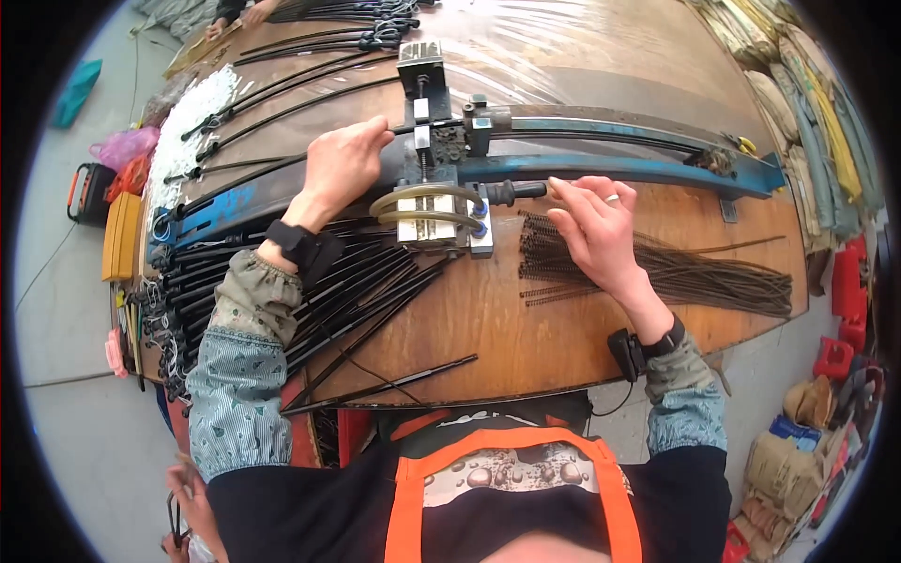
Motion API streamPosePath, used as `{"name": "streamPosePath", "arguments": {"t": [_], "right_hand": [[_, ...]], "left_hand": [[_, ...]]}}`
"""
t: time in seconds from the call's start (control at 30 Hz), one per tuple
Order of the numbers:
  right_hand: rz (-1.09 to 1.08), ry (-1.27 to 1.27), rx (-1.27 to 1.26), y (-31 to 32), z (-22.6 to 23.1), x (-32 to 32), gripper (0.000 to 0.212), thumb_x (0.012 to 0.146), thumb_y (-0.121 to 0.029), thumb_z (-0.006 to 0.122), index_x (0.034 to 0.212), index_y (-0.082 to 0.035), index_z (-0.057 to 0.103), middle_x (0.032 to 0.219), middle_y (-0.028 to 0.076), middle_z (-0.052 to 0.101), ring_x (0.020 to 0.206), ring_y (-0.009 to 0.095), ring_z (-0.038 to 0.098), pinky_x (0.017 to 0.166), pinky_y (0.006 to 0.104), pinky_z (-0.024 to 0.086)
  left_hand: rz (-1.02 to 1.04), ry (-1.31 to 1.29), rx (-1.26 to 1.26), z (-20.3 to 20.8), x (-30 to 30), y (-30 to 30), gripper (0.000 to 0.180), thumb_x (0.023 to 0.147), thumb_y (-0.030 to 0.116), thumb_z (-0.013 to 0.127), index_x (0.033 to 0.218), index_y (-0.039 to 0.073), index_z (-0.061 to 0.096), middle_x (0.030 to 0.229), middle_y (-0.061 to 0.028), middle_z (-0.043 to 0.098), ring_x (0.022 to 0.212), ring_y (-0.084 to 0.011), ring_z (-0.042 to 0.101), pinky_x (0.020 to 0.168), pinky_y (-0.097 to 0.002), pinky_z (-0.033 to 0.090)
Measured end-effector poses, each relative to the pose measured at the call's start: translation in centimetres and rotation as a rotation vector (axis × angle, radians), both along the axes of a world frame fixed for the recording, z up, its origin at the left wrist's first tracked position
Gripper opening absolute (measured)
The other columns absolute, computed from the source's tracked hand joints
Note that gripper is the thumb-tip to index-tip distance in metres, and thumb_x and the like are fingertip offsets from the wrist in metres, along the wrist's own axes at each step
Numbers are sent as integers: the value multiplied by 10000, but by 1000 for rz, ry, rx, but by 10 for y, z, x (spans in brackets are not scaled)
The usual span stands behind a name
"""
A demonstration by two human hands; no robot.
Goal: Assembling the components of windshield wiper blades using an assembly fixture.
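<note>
**Counting up everything at this busy workspot**

OK so, two hands on the job. One silver-and-black metal clamping fixture with a screw through it (439, 175) sits between them, with two curved tan see-through hoses (422, 190) looping over its front and two small blue fittings (480, 208) on the right. One black ribbed cylindrical piece (511, 191) pokes out of the fixture's right side, and that's where the action is. There's one long blue metal rail (638, 170) running across behind.

Two piles on the brown wooden table (563, 352), both too tangled for a proper count: slim black rods (206, 286) heaped on the left, and dark brown spring-ended lengths (713, 279) bundled on the right. One pair of yellow-handled pliers (743, 144) lies by the rail's far right end.

Pose-wise: the left hand (345, 161) comes up from the lower left, back of the hand showing, wrist angled toward the fixture, fingers curled in. Can't tell whether they've got anything in them, since the hand itself covers it. The right hand (601, 225) reaches in from the lower right, fingers pointing left, one silver-coloured ring (612, 198) on. Its fingertips are right at the outer end of the black piece; can't tell if they're actually pinching it.

Two black strapped wrist gadgets (298, 246), one per arm, and two pale blue-green patterned oversleeves (239, 385).
</note>
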State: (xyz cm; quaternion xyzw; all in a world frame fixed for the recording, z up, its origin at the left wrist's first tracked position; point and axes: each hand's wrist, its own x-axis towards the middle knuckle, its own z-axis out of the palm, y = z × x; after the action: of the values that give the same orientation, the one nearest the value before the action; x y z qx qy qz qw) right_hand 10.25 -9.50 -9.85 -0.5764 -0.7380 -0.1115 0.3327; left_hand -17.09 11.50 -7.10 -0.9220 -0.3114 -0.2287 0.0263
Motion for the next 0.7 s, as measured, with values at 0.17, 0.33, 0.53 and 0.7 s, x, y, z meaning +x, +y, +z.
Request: {"name": "streamPosePath", "arguments": {"t": [0.17, 0.33, 0.53, 0.7], "right_hand": [[93, 260, -116, 13, -10, -12, 235, 880, -110, 681, 1100, -31, 662, 840, 73, 645, 866, 256, 611, 785, 366, 427], [181, 451, -110, 29, -20, -10, 181, 875, -64, 670, 1040, 3, 638, 787, 116, 582, 781, 307, 581, 657, 369, 462], [-2, 64, -228, -14, -14, -8, 169, 840, -72, 683, 994, -26, 635, 841, 111, 600, 796, 295, 577, 714, 363, 465], [59, -237, -376, -82, -32, -38, 245, 733, -74, 708, 965, -59, 630, 895, 79, 603, 845, 274, 570, 744, 354, 454]], "left_hand": [[16, 1, -3, -5, -6, -6, 160, 939, 232, 583, 848, 105, 552, 763, -113, 646, 723, -343, 643, 579, -440, 486], [-26, -49, 105, -10, -4, -2, 125, 928, 203, 595, 862, 101, 567, 746, -115, 621, 710, -349, 624, 582, -443, 471], [-147, -24, 395, -8, -18, 22, 57, 900, 187, 600, 854, 154, 590, 759, -26, 633, 683, -257, 642, 566, -376, 503], [-77, 108, 402, 12, -53, 61, 96, 865, 135, 646, 954, 106, 624, 846, -91, 653, 747, -261, 649, 651, -372, 520]]}}
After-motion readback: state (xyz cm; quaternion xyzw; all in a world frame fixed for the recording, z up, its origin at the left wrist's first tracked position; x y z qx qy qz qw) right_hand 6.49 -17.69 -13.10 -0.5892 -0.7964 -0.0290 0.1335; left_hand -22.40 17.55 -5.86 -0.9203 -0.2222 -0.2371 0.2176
